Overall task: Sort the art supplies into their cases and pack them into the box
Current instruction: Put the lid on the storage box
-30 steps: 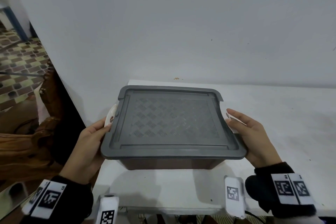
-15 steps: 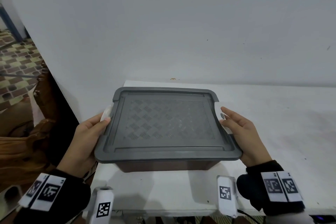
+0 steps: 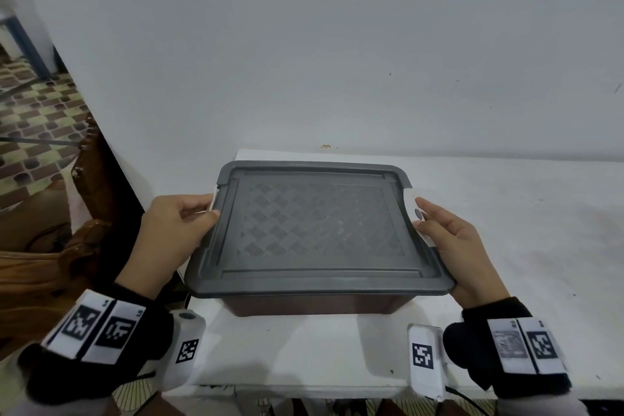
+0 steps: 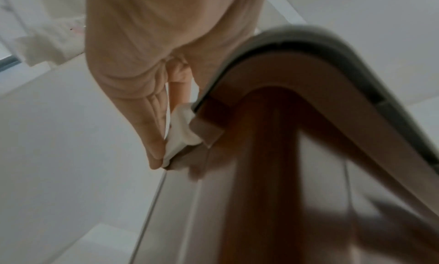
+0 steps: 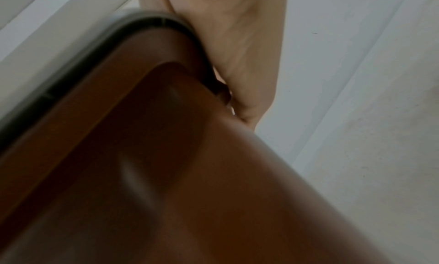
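A brown box (image 3: 304, 306) with a grey patterned lid (image 3: 314, 230) sits at the left end of the white table (image 3: 506, 246), lid on, contents hidden. My left hand (image 3: 207, 209) grips the white left latch (image 3: 213, 204), thumb on the lid's edge; the left wrist view shows my fingers pinching that latch (image 4: 180, 129) beside the box (image 4: 261, 155). My right hand (image 3: 422, 213) pinches the white right latch (image 3: 410, 206) between thumb and fingers. In the right wrist view my right hand (image 5: 237, 106) lies against the rim of the box (image 5: 166, 155).
The table's left edge runs just under the box's left side; a wooden chair (image 3: 50, 246) and tiled floor (image 3: 37, 111) lie beyond it. A plain wall (image 3: 337, 61) rises right behind the table. Bare tabletop stretches to the right.
The left latch, earlier angled outward, now lies in against the lid, and my left thumb has come onto the lid's edge. My right hand keeps its hold.
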